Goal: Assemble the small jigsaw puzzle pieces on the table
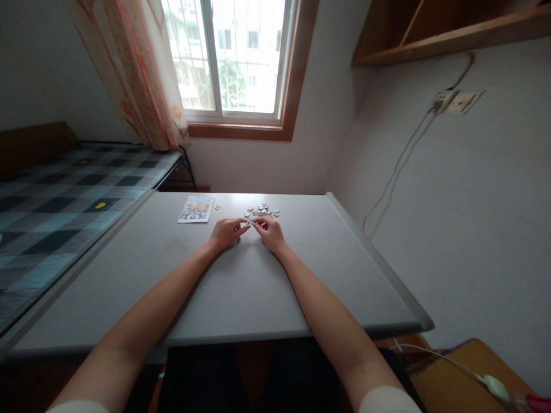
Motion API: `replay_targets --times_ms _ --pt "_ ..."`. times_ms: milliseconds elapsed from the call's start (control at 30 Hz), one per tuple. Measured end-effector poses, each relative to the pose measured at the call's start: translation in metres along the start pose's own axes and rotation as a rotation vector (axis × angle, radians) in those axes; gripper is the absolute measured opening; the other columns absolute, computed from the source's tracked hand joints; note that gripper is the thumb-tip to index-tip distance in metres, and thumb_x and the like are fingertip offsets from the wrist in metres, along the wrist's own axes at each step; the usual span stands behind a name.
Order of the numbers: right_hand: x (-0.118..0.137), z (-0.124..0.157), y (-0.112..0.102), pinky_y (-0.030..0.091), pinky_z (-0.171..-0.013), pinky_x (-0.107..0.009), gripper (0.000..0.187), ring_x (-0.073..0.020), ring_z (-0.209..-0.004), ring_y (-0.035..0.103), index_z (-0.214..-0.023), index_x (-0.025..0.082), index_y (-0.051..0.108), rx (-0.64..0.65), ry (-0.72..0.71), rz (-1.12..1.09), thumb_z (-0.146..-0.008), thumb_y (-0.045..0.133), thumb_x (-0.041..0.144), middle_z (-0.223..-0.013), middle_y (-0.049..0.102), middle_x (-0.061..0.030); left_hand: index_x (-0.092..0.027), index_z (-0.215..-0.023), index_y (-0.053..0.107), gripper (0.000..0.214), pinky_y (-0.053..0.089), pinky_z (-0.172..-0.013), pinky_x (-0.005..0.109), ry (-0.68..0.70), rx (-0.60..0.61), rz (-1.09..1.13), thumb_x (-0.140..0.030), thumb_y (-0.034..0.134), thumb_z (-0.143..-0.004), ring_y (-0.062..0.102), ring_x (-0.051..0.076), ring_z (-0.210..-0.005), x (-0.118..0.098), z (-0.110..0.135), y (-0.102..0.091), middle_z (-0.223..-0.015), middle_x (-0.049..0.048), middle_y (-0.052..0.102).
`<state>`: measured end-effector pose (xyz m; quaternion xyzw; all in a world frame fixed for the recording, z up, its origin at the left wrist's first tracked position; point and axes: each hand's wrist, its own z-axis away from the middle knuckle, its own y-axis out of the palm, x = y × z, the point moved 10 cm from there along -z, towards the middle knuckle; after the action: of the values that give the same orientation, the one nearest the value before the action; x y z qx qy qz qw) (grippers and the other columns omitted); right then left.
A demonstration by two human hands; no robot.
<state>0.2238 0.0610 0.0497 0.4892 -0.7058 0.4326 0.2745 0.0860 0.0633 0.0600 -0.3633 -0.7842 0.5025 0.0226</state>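
Reaching forward across the grey table (241, 298), both forearms run up from the near edge and bring the hands together towards 12 o'clock, just short of the middle of the far half. The left hand (227, 232) rests on its outer edge with the fingers drawn narrow, thumb and forefinger pointing to 3 o'clock. The right hand (269, 231) mirrors it, knuckles up, fingertips pinched close and pointing to 9 o'clock. Where the two sets of tips meet sits a small bluish puzzle piece (251, 221). It is so tiny at this reach that I can only say both hands seem to grip it from opposite sides. A pinch that tight suits something this thin and flat, and the wrists lie on the tabletop, which steadies the fingers.

The loose pile of pieces (260, 211) lies just beyond the hands at 12 o'clock, spread flat in a single layer so each can be seen, close enough for either hand to touch. At 10 o'clock from the left hand a printed picture card (196, 209) lies face up and square to the table, near the pile but apart from it, where a glance can take it in. One stray piece (217, 207) sits just beside the card.

A bed (51, 212) with a checked cover stands along the table's 9 o'clock side, and a window (232, 57) with a curtain (142, 74) lights the work from 12 o'clock.
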Motion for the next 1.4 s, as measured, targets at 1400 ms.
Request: replay_targets --times_ms 1400 --pt "-0.0021 0.0021 0.0045 0.044 -0.062 -0.024 0.012 -0.0115 -0.062 0.054 -0.07 0.017 0.065 0.049 0.046 0.081 -0.074 0.063 0.028 -0.071 0.065 -0.0015 -0.025 -0.101 0.071 0.028 0.036 -0.056 0.021 -0.02 0.0 0.025 -0.039 0.051 -0.086 0.054 0.01 -0.053 0.0032 -0.0001 0.0012 -0.064 -0.0015 0.067"
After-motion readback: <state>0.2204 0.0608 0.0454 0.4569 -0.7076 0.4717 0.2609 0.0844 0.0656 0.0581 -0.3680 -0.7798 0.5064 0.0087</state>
